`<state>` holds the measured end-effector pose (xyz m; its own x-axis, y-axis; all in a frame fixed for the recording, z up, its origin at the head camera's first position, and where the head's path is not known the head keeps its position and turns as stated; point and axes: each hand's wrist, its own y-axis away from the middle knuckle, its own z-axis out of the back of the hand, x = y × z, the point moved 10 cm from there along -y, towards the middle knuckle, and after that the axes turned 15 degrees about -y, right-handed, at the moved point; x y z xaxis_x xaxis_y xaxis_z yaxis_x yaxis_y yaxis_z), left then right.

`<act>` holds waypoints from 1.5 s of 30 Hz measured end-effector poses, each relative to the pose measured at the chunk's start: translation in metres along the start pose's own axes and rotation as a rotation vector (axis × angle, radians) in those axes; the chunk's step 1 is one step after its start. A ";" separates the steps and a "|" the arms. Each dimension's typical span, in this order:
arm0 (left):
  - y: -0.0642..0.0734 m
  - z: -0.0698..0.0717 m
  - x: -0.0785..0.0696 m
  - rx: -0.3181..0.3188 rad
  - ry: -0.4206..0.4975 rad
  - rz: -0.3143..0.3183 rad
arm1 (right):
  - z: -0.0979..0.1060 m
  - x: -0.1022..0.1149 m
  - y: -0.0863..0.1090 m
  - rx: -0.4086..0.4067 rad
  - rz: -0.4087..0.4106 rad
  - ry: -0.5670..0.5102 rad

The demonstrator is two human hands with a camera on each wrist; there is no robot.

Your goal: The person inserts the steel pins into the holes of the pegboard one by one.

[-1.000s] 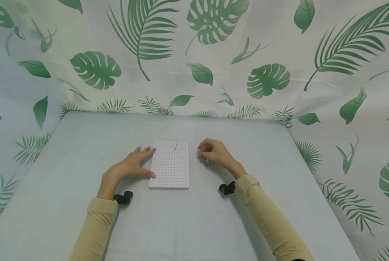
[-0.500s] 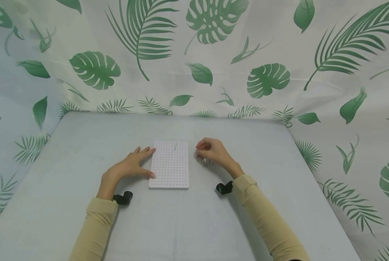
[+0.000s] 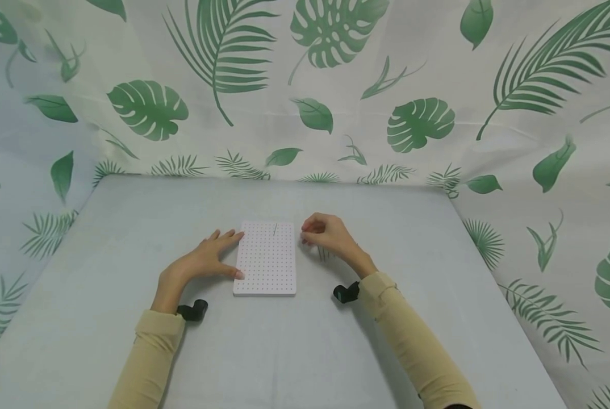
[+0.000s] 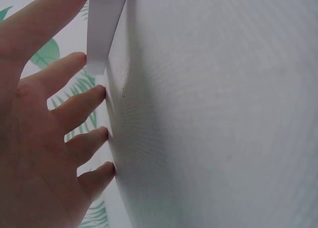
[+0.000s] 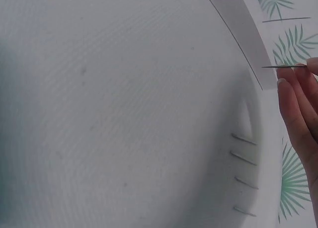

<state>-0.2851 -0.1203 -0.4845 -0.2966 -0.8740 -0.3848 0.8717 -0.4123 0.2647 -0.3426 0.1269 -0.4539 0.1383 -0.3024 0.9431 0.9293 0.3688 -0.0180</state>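
A white pegboard (image 3: 265, 264) with rows of small holes lies on the table. One thin metal pin (image 3: 275, 229) stands in it near the far edge. My left hand (image 3: 205, 258) is spread at the board's left side, thumb and forefinger touching its edge; in the left wrist view the other fingertips (image 4: 102, 133) rest on the table. To the right of the board, my right hand (image 3: 333, 234) pinches another thin metal pin (image 5: 279, 67) between thumb and fingers, its free end pointing toward the board. Several similar pins (image 5: 243, 158) lie in a row beneath that hand.
The table (image 3: 279, 352) has a pale cloth cover. A leaf-print curtain (image 3: 264, 130) hangs along its back and sides. Black wrist cameras (image 3: 193, 311) sit by both cuffs, close over the table.
My right hand has moved left, away from the row of lying pins and closer to the board, with a pin in its pinch. My left hand has stayed at the board's edge.
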 end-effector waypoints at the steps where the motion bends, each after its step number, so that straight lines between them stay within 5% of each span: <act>1: 0.000 0.000 0.000 0.000 0.001 0.001 | -0.001 0.001 -0.001 0.000 0.007 -0.005; 30: 0.001 0.003 -0.002 -0.001 0.001 -0.017 | -0.030 0.015 -0.022 -0.008 0.039 -0.181; 45: 0.001 0.002 -0.003 -0.003 0.000 -0.011 | -0.037 0.017 -0.024 -0.027 0.050 -0.145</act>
<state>-0.2838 -0.1187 -0.4808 -0.3059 -0.8697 -0.3873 0.8697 -0.4208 0.2580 -0.3502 0.0803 -0.4499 0.1358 -0.1538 0.9787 0.9317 0.3557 -0.0734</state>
